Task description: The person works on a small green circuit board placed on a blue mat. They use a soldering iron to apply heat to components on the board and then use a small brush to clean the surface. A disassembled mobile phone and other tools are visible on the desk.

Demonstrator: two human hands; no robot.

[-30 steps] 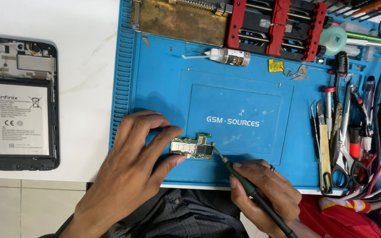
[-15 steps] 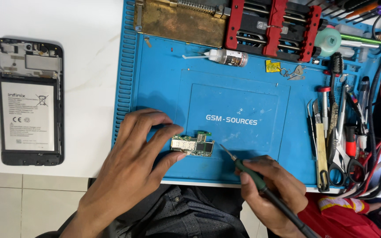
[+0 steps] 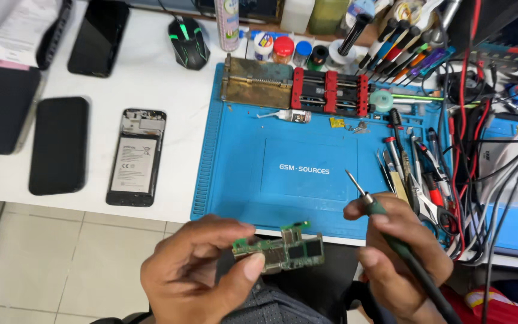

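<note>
My left hand (image 3: 196, 279) holds the green circuit board (image 3: 280, 252) up off the table, in front of my lap and just below the near edge of the blue work mat (image 3: 241, 162). The grip is pressed onto the board's left end: thumb underneath at its lower left corner, fingertips curled over its top left edge, so most of the board sticks out to the right, flat and facing up with its metal shields showing.

My right hand (image 3: 394, 249) is just right of the board, not touching it. Its grip is closed around the green handle of a soldering iron (image 3: 379, 210), held like a pen, with the bare metal tip pointing up and to the left over the mat, well clear of the board.

On the white table (image 3: 175, 102) to the left lies an opened phone (image 3: 137, 157) with its battery exposed, and a black phone (image 3: 60, 146) beside it. Tweezers and screwdrivers (image 3: 415, 174) crowd the mat's right edge.
</note>
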